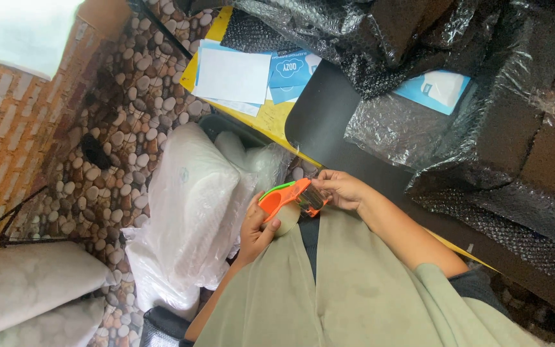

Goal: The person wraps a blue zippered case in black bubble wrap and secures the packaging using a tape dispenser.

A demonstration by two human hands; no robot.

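My left hand (pixel 254 228) grips an orange tape dispenser (pixel 288 195) with a green edge, its fingers wrapped around the handle and the pale tape roll (pixel 288 220). My right hand (pixel 342 189) pinches the dispenser's front end, where the clear tape comes out. Both hands hold it just above my lap, which is covered in olive-green cloth (pixel 348 289). The end of the tape itself is too small to make out.
Black bubble-wrapped bundles (pixel 483 96) are piled on a yellow table (pixel 274 119), along with white and blue paper sheets (pixel 236 74) and a black board (pixel 319 109). White pillows in plastic bags (pixel 187 205) lie on the pebble floor (pixel 130 109). A brick-patterned wall (pixel 8 135) stands at the left.
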